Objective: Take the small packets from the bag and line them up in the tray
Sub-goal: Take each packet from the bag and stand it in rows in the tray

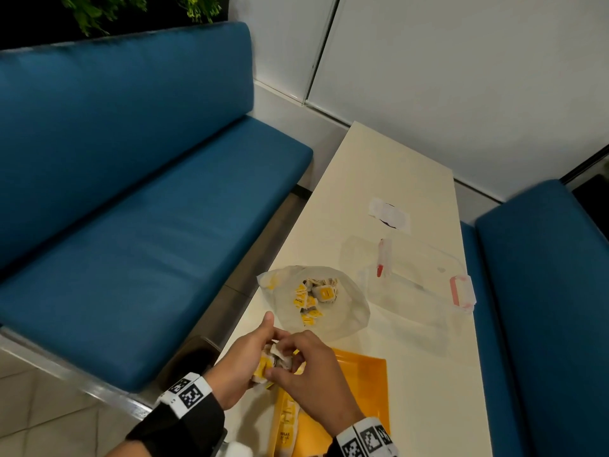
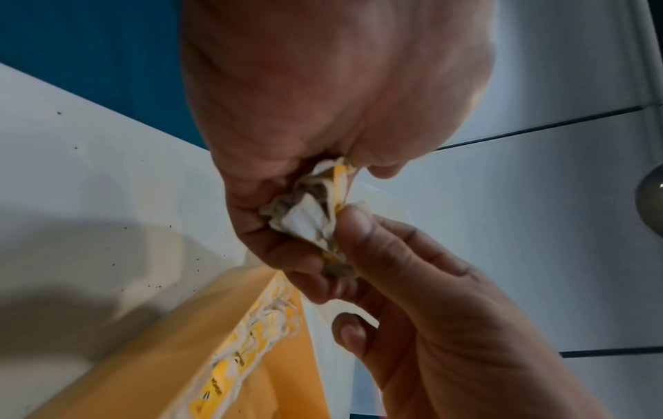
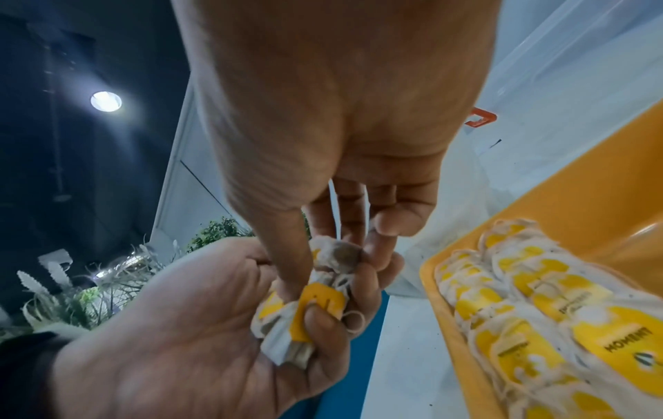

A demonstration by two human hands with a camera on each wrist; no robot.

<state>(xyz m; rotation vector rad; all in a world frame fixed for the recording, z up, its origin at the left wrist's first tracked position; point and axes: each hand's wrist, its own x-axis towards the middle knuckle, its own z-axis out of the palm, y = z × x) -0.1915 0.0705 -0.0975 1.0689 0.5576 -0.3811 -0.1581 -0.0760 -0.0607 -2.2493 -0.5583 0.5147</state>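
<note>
My left hand [image 1: 263, 352] grips a bunch of small white-and-yellow packets [image 1: 275, 359] just above the near left corner of the orange tray [image 1: 365, 377]. My right hand [image 1: 288, 362] reaches into that bunch, thumb and fingers pinching one packet [image 3: 319, 300]. In the right wrist view, two rows of packets [image 3: 531, 306] lie lined up along the tray's [image 3: 559, 204] left side. The clear plastic bag [image 1: 342, 311] lies open on the table beyond my hands, with several packets [image 1: 313, 296] inside.
A clear plastic box [image 1: 415, 285] with red latches sits right of the bag on the cream table [image 1: 405, 173]. A white slip [image 1: 389, 213] lies farther back. Blue benches [image 1: 138, 206] flank the table on both sides.
</note>
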